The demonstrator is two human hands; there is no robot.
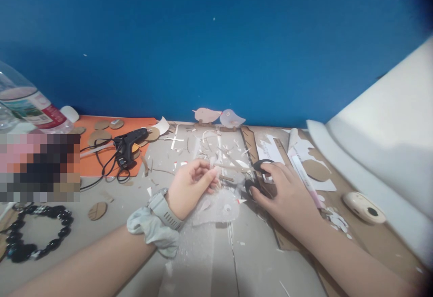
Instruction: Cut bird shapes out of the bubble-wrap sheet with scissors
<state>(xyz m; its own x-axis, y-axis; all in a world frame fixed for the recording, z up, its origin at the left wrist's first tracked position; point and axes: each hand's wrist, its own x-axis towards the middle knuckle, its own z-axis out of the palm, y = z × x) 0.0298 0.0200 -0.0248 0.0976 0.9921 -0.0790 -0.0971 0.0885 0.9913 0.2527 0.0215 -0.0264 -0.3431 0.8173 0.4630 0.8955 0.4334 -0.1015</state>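
My right hand (282, 193) has its thumb and fingers in the black handles of a pair of scissors (248, 169). The handles are spread apart, and the blades point left toward my left hand (192, 184). Thumb and fingertips of that left hand pinch a small pale piece (214, 164) beside the blades; its exact kind is unclear. Just below lies a whitish bird cut-out (218, 210) with a round eye and a red-marked beak. A pink bird (207, 115) and a greyish-blue bird (232, 119) stand at the back against the wall.
A black glue gun (126, 148) lies on an orange sheet (117, 170) with cardboard discs. Farther left are a plastic bottle (37, 107) and a black bead bracelet (39, 234). Scraps litter the middle. Cardboard (372, 243), paper pieces and a cream oval device (363, 206) lie right.
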